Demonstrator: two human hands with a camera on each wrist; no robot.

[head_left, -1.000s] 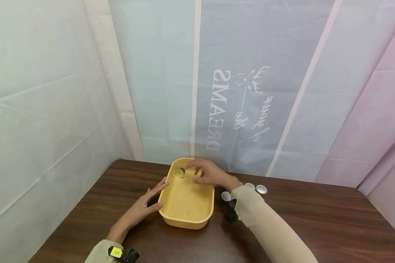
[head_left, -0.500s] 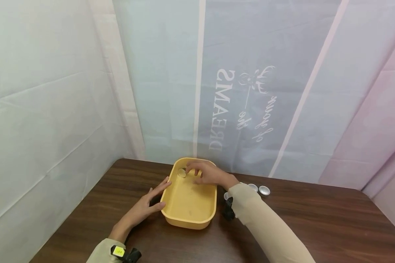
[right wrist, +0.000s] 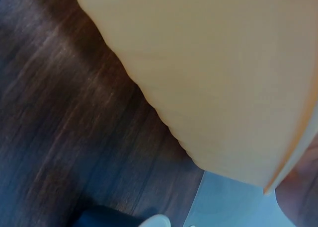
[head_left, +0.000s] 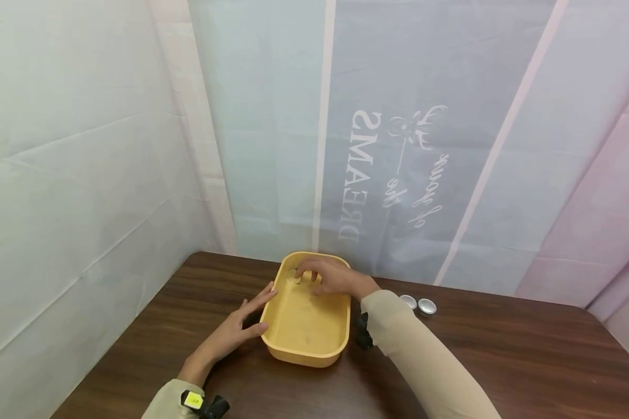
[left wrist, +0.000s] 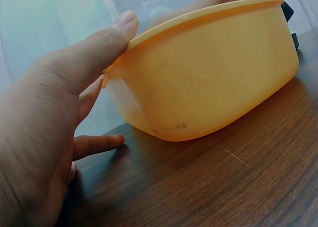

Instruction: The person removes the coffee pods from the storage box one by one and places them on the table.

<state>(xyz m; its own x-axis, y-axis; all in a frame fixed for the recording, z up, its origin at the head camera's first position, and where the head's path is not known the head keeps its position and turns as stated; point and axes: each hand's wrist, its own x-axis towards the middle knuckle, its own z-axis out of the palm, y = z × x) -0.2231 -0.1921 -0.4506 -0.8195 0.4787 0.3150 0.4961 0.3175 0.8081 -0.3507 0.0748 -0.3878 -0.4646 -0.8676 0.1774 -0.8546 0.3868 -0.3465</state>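
Observation:
A yellow plastic basin (head_left: 306, 326) stands on the table. My left hand (head_left: 236, 331) lies along its left side with spread, fairly straight fingers; in the left wrist view the thumb (left wrist: 112, 38) rests on the rim. Inside the basin, at the far left corner, is a small round piece with a pale face (head_left: 293, 276). Over the basin's far part hangs my right hand (head_left: 332, 276), its fingers bent loosely downward. One fingertip overlaps the round piece, while the thumb stands apart from it. The right wrist view shows mainly the basin's outer wall (right wrist: 208, 78).
Silver-topped round pieces (head_left: 427, 306) stand on the brown wooden table (head_left: 503, 343), right of the basin and partly behind the right sleeve. One pale round top (right wrist: 156, 221) shows low in the right wrist view. A printed cloth (head_left: 272, 145) hangs behind the table.
The right hand's fingertip has come over to the round piece in the basin, which now looks flatter. The left hand keeps its place. The whole view has shifted slightly.

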